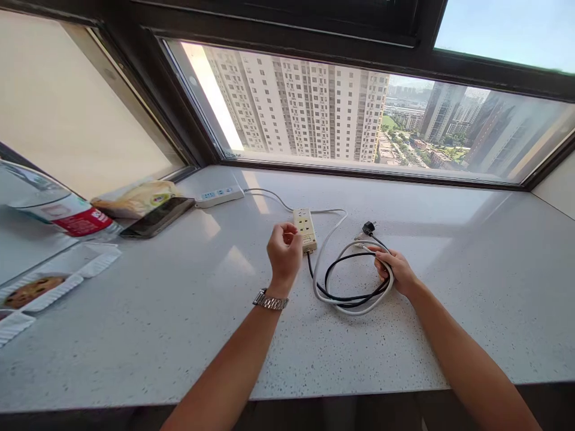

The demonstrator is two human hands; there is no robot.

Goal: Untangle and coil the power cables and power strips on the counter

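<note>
A cream power strip (305, 228) lies on the pale stone windowsill (179, 311). My left hand (284, 251), with a metal watch on its wrist, is curled just left of the strip and touches its edge. My right hand (395, 269) is closed round a loose coil of black and white cables (345, 287) lying on the sill. A black plug (369, 227) and a white cable end stick out just beyond those fingers. One white cable runs from the coil up behind the strip.
A white power strip (219, 195) sits near the window corner. To its left lie a dark phone (157, 216), a yellowish packet (135, 199) and a plastic bottle (54, 206) with a red label. A white tray (67, 272) with a cookie is at far left.
</note>
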